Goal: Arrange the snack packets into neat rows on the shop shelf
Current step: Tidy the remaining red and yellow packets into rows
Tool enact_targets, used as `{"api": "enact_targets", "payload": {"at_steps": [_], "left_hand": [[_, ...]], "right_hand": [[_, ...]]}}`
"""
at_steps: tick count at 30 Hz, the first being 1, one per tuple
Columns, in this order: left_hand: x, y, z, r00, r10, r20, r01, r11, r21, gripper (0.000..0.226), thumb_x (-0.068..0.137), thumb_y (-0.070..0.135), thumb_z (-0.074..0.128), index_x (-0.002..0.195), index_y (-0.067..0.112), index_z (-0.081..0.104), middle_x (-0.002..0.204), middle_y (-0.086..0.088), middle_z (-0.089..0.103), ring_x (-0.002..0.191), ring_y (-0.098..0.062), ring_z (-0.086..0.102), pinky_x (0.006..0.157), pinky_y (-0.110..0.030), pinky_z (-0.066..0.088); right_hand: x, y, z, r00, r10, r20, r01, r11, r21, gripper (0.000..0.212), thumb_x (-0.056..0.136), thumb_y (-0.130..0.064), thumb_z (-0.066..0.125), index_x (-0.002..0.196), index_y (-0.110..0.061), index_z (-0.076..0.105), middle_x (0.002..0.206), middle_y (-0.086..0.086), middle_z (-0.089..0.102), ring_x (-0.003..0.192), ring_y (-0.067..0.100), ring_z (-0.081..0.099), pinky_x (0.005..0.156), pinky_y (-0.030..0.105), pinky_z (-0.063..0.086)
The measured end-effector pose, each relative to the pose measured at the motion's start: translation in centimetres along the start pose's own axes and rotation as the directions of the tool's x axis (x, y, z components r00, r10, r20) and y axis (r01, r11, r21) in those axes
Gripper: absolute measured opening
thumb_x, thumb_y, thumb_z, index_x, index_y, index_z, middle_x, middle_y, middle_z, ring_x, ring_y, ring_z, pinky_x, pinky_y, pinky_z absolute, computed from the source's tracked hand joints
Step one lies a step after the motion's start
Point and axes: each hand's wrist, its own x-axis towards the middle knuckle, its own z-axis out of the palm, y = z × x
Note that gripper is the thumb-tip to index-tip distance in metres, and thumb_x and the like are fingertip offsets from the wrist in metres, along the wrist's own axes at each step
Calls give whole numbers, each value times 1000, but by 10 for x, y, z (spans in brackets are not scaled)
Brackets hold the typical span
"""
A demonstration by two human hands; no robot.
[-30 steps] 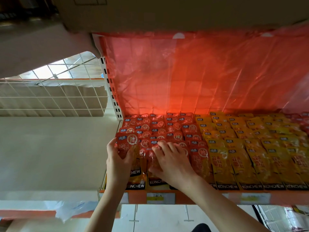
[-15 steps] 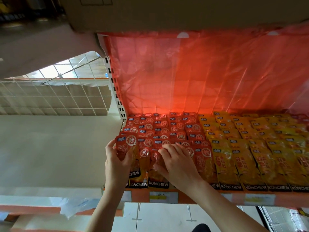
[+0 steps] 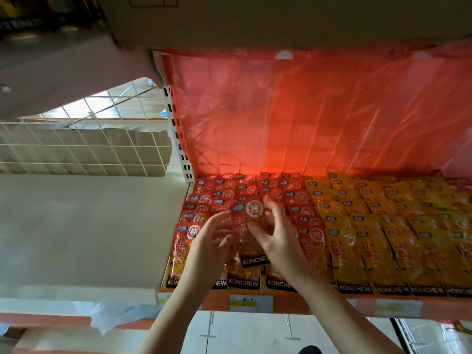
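Note:
Rows of red snack packets (image 3: pixel 297 198) fill the left part of the orange shop shelf (image 3: pixel 319 306), and rows of yellow snack packets (image 3: pixel 378 226) fill the right. One red packet (image 3: pixel 246 213) is lifted, slightly tilted, above the front red rows. My right hand (image 3: pixel 279 241) pinches it, thumb on its face and fingers behind its right edge. My left hand (image 3: pixel 210 244) has straight, spread fingers at the packet's left side; contact is hard to judge. A front-left red packet (image 3: pixel 182 249) lies beside my left wrist.
A red plastic sheet (image 3: pixel 306 116) hangs behind the shelf. A white slotted upright (image 3: pixel 177 141) and a wire grid panel (image 3: pixel 76 154) stand to the left, above a pale shelf top (image 3: pixel 76 226). A cardboard box (image 3: pixel 255 19) sits overhead. Price labels (image 3: pixel 251 302) line the shelf front.
Both hands rose off the front red packets. My right hand picked one red packet up from the row, and my left hand let go of the left packet and opened beside it.

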Motion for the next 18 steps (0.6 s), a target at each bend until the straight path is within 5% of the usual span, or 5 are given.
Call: {"api": "enact_targets", "payload": {"at_steps": [3, 5, 10, 15, 18], "left_hand": [[2, -15, -10, 994, 78, -70, -50, 938, 344, 31, 88, 17, 61, 117, 29, 59, 116, 9, 60, 100, -8, 60, 83, -28, 52], [4, -23, -16, 997, 58, -57, -24, 881, 473, 35, 88, 15, 61, 122, 21, 58, 123, 3, 57, 107, -18, 57, 86, -31, 48], [7, -29, -21, 993, 110, -29, -77, 835, 545, 42, 80, 0, 66, 119, 17, 61, 120, -1, 60, 113, -23, 51, 91, -35, 43], [13, -33, -28, 987, 164, -2, -117, 714, 691, 45, 65, 15, 82, 107, 21, 66, 112, 1, 64, 108, -29, 53, 86, -43, 45], [23, -37, -35, 980, 180, 83, -181, 643, 744, 50, 64, 27, 83, 110, 22, 65, 117, 2, 63, 115, -28, 49, 88, -47, 44]], "right_hand": [[4, 6, -9, 993, -10, -120, 9, 1000, -14, 40, 88, -13, 62, 121, -15, 39, 101, -7, 56, 92, -20, 52, 73, 0, 41], [7, 9, -13, 988, 3, -156, -3, 1000, 1, 47, 88, -21, 63, 127, -17, 38, 116, 2, 56, 106, -4, 55, 86, 12, 46], [10, 6, -8, 991, -74, -108, 70, 997, -42, 62, 86, -14, 66, 137, -18, 32, 120, -27, 36, 103, -30, 38, 84, -3, 34], [3, 6, 14, 994, -111, -9, 109, 990, -94, 49, 84, -15, 69, 125, -20, 43, 111, -23, 50, 96, -3, 59, 86, 12, 47], [0, 6, 25, 993, -113, 27, 114, 991, -74, 50, 84, -16, 69, 127, -16, 44, 114, -22, 48, 100, -15, 51, 83, 1, 38]]}}
